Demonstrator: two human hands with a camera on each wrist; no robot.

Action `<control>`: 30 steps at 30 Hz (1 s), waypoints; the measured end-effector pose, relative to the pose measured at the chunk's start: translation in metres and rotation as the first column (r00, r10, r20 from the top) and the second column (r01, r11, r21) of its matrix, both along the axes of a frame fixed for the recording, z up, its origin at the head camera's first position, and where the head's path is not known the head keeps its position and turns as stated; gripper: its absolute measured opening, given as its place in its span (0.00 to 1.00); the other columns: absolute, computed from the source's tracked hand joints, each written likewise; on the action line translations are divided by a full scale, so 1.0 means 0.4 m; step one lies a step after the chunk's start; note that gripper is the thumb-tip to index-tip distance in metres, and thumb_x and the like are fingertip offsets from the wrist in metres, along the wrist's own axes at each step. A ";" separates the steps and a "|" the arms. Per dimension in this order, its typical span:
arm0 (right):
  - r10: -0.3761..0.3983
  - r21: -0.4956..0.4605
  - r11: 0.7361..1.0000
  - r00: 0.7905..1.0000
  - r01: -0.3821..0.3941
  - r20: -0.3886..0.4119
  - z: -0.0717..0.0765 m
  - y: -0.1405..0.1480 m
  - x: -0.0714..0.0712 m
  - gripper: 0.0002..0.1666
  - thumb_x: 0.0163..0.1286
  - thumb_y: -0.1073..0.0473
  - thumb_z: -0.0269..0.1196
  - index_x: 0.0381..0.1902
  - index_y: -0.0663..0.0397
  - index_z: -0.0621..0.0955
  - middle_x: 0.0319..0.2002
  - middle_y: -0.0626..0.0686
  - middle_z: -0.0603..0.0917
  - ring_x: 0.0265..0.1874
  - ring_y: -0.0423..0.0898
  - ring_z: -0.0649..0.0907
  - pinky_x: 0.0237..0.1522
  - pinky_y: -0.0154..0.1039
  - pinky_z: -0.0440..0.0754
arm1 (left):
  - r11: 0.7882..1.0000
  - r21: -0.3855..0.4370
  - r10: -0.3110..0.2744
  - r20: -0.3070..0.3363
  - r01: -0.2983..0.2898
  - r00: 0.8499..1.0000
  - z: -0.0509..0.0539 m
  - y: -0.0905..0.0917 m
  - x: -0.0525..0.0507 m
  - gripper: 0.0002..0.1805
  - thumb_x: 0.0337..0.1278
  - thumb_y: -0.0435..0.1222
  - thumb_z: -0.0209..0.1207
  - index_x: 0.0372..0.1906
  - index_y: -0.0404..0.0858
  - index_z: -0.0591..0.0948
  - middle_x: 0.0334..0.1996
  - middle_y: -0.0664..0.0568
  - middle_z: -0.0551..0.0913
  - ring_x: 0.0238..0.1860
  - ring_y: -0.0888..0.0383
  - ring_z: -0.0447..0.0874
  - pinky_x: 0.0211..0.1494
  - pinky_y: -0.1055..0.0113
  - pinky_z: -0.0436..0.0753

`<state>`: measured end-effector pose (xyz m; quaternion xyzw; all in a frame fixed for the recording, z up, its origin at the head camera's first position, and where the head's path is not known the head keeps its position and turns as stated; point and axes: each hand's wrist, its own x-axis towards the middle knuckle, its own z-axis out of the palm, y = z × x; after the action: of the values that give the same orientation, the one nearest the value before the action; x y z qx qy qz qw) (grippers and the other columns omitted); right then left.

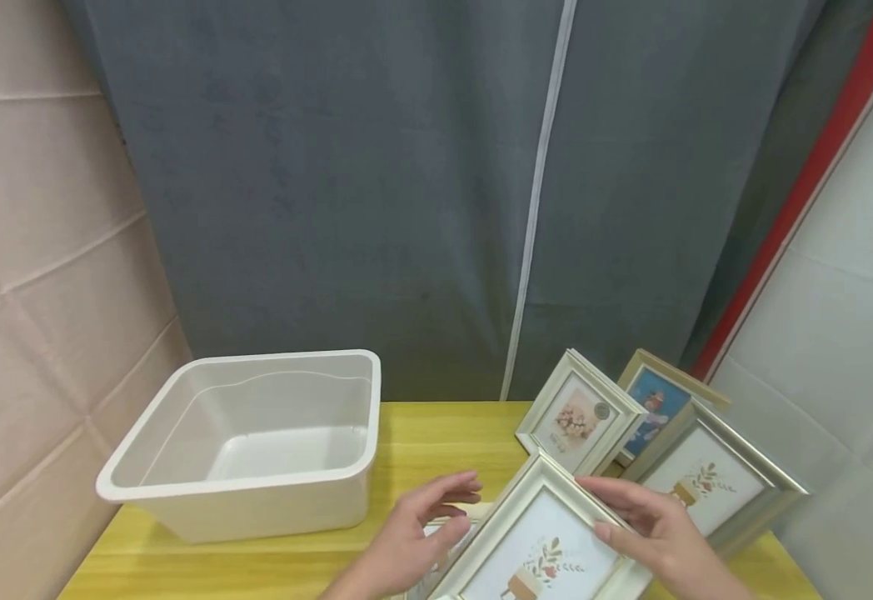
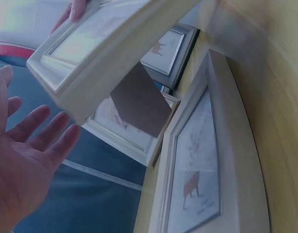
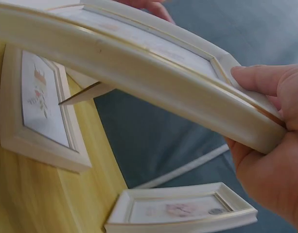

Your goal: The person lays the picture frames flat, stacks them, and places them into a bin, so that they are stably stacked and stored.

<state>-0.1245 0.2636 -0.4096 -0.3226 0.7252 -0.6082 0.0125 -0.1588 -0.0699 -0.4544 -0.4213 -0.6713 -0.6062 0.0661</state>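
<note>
On the bench [image 1: 451, 442], a white tub [image 1: 256, 510] stands left and three picture frames [image 1: 575, 421] crowd the right. Overhead, another frame [image 2: 202, 155] is mostly hidden and the raised cream frame [image 1: 560, 542] cut off below. The right hand [image 1: 661, 533] pinches the cream frame's edge; the left hand [image 1: 410, 533], fingers apart, is just beside it.

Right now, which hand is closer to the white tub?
Left. The left hand is open, just beyond the white tub's right side, not touching it. The right hand is farther right, gripping a picture frame.
</note>
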 end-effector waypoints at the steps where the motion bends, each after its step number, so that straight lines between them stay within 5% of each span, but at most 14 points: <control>1: 0.005 -0.008 1.000 1.000 -0.005 -0.018 -0.003 -0.006 -0.002 0.30 0.72 0.82 0.53 0.70 0.67 0.72 0.65 0.45 0.80 0.52 0.45 0.86 0.42 0.45 0.89 | 1.000 0.000 -0.009 0.017 0.009 1.000 0.008 0.003 0.004 0.25 0.70 0.24 0.57 0.69 0.28 0.72 0.60 0.38 0.81 0.58 0.43 0.82 0.57 0.57 0.84; 10: 0.059 -0.081 0.995 0.996 -0.064 -0.067 -0.018 -0.051 -0.026 0.32 0.69 0.84 0.52 0.70 0.65 0.73 0.64 0.47 0.81 0.53 0.46 0.86 0.40 0.47 0.89 | 0.998 -0.007 -0.068 0.085 0.069 0.994 0.029 0.006 -0.001 0.24 0.75 0.27 0.53 0.71 0.29 0.70 0.63 0.36 0.79 0.59 0.53 0.82 0.58 0.58 0.84; 18: 0.009 -0.054 0.998 0.997 -0.013 -0.078 -0.035 -0.090 -0.041 0.29 0.69 0.81 0.56 0.67 0.68 0.74 0.63 0.46 0.82 0.52 0.46 0.86 0.39 0.48 0.89 | 0.992 -0.038 -0.102 0.304 0.119 0.947 0.028 -0.002 0.001 0.25 0.81 0.33 0.47 0.77 0.37 0.66 0.67 0.35 0.75 0.58 0.55 0.82 0.56 0.60 0.84; 23: -0.039 -0.036 0.999 0.999 0.038 -0.026 -0.041 -0.106 -0.052 0.26 0.70 0.78 0.59 0.66 0.70 0.75 0.60 0.46 0.84 0.47 0.48 0.88 0.37 0.51 0.89 | 0.991 -0.074 -0.080 0.352 0.113 0.933 0.021 -0.008 -0.004 0.27 0.82 0.34 0.45 0.80 0.41 0.63 0.68 0.34 0.73 0.53 0.55 0.84 0.53 0.60 0.86; 30: 0.042 -0.112 0.993 0.999 -0.039 0.025 -0.058 -0.108 -0.072 0.26 0.70 0.80 0.56 0.66 0.75 0.72 0.59 0.49 0.85 0.46 0.49 0.88 0.36 0.53 0.88 | 0.982 -0.083 -0.122 0.394 0.167 0.911 0.006 -0.017 -0.015 0.28 0.82 0.36 0.42 0.81 0.43 0.58 0.74 0.35 0.66 0.54 0.56 0.83 0.50 0.60 0.87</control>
<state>-0.1532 0.2205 -0.4326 -0.3290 0.6832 -0.6517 0.0166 -0.1648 -0.0769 -0.4518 -0.3449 -0.6719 -0.6409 -0.1369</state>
